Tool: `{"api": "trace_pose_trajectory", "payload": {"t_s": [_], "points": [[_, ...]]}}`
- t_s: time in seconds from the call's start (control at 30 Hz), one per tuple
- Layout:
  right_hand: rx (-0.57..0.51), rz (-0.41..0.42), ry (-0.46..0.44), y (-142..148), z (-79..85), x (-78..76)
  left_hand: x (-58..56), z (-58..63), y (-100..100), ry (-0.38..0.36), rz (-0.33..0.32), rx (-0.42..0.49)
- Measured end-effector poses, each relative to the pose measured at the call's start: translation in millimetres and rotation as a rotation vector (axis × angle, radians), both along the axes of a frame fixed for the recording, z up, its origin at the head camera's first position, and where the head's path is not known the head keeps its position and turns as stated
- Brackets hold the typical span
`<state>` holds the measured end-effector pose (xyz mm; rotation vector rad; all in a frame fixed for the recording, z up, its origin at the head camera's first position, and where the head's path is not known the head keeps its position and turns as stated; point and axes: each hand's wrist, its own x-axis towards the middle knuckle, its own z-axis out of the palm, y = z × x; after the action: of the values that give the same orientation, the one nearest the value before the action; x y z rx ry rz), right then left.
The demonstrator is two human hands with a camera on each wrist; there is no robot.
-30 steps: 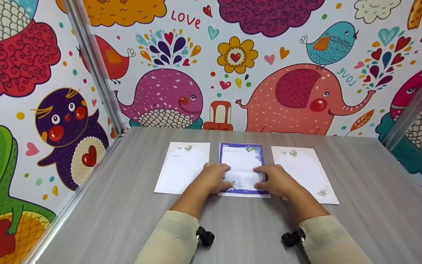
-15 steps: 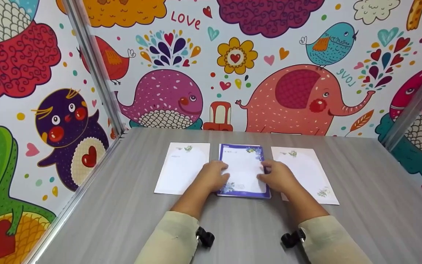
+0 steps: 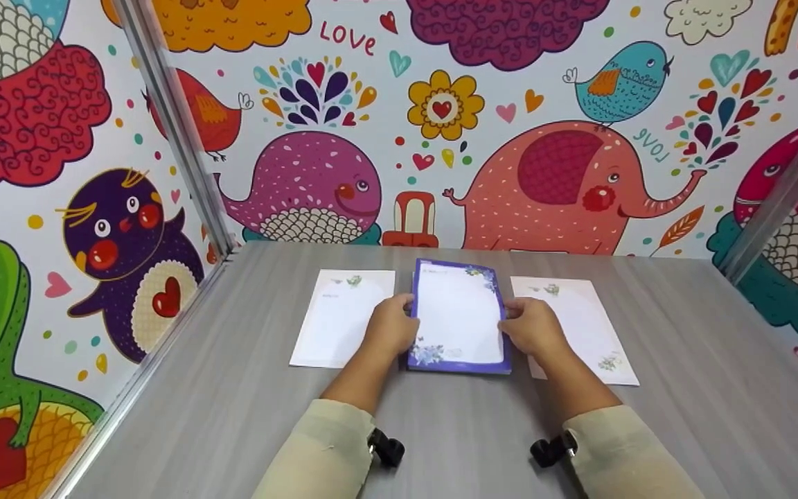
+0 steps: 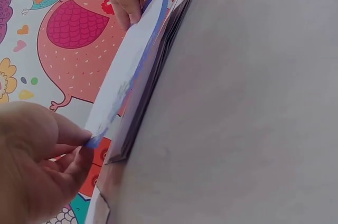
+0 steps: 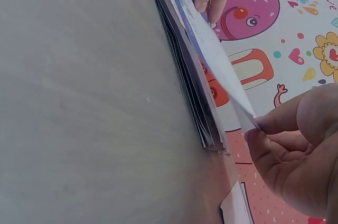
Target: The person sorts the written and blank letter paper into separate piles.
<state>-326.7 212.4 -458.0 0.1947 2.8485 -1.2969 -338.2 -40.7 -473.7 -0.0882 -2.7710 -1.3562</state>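
Note:
A sheet of stationery paper (image 3: 458,315) with a blue-purple border and printed flowers lies between both hands at the middle of the table. My left hand (image 3: 392,327) pinches its left edge between thumb and fingers. At the opposite edge, my right hand (image 3: 537,327) pinches it the same way. The wrist views show the sheet bowed and raised at an angle over a thin stack of papers (image 4: 143,97). In the right wrist view, the sheet's near edge sits between the right thumb and fingertips (image 5: 257,135). From the head view, the sheet covers most of the stack.
A pale sheet with a small floral print (image 3: 337,326) lies left of the stack, partly behind the left hand. Another pale floral sheet (image 3: 582,333) lies to the right. The grey table (image 3: 233,360) meets cartoon-printed wall panels (image 3: 551,187) with metal corner posts.
The bordered sheet first had a fold of white paper across its lower half; now it looks whole. Both hands have moved outward to its side edges, and its far edge has risen.

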Motion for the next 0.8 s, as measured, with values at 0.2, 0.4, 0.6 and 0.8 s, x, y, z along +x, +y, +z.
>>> {"api": "trace_pose_trajectory", "payload": {"t_s": [0.2, 0.4, 0.6, 0.8], "points": [[-0.007, 0.011, 0.000, 1, -1.2, -0.6, 1.1, -0.8, 0, 0.009, -0.017, 0.022], [-0.015, 0.002, -0.029, 2, 1.4, -0.4, 0.4, -1.1, -1, -0.023, -0.004, 0.103], [-0.092, -0.004, -0.022, -4, 3.2, 2.2, -3.1, -2.5, -6, 0.001, 0.004, 0.121], [-0.163, 0.027, 0.043, -27, 5.0, 1.8, -6.8, -0.9, -25, 0.041, 0.056, 0.129]]}}
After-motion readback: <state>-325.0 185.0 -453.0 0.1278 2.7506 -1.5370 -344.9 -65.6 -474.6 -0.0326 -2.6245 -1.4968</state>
